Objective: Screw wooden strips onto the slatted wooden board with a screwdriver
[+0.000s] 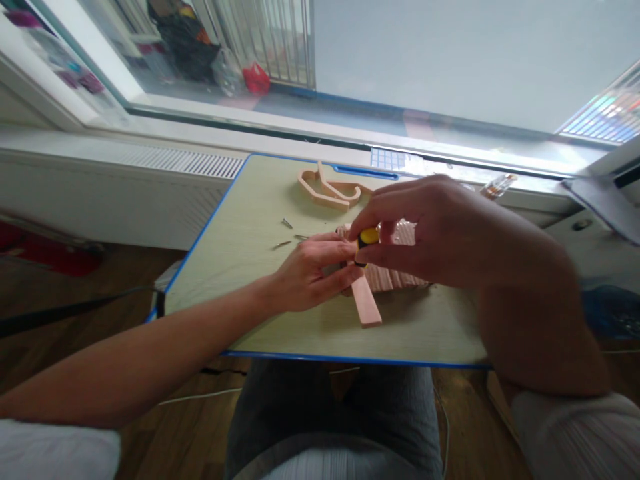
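My right hand (440, 230) is closed around a tool with a yellow and black handle (369, 237), held upright over a slatted wooden piece (395, 277) on the small table (240, 233). My left hand (313, 270) lies beside it, fingers curled against the wood and touching the tool's lower end. A flat wooden bar (367, 303) sticks out from under my hands toward me. The tool's tip and whatever it meets are hidden by my fingers.
Curved wooden parts (327, 189) lie at the table's far side near a blue slot handle (366, 173). Three small screws (287, 223) rest left of my hands. A radiator and window sill run behind the table; my legs are under its near edge.
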`<state>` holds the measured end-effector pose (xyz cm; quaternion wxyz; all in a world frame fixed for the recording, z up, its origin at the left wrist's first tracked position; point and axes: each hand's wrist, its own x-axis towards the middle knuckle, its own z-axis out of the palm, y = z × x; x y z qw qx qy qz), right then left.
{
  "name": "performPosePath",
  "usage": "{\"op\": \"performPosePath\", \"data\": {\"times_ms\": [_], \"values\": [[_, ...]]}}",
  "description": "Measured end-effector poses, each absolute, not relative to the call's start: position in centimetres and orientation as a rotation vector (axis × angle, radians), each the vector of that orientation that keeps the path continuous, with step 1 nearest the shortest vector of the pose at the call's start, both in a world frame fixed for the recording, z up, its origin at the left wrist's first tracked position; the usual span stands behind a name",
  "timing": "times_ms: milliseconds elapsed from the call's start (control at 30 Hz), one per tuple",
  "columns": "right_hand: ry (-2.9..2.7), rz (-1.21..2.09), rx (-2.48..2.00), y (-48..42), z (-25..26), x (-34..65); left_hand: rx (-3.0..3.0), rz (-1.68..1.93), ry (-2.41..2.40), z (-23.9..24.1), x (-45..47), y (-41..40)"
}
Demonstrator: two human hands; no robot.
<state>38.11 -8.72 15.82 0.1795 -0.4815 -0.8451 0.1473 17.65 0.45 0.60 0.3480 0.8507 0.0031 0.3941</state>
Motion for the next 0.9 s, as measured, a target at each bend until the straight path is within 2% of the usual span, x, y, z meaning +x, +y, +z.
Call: {"op": "performPosePath", "data": {"times_ms": [600, 733, 900], "values": [[-2.280, 0.032, -1.682, -8.0, 15.1, 37.2, 2.235, 1.069, 0.091, 0.0, 17.7, 0.4], [-2.314, 0.126, -1.697, -8.0, 15.1, 37.4, 2.240, 1.038, 0.087, 0.4, 17.7, 0.3], [-2.312, 0.344, -1.454, -9.1, 16.4, 38.7, 2.205, 1.031, 0.029, 0.5, 17.7, 0.4]]}}
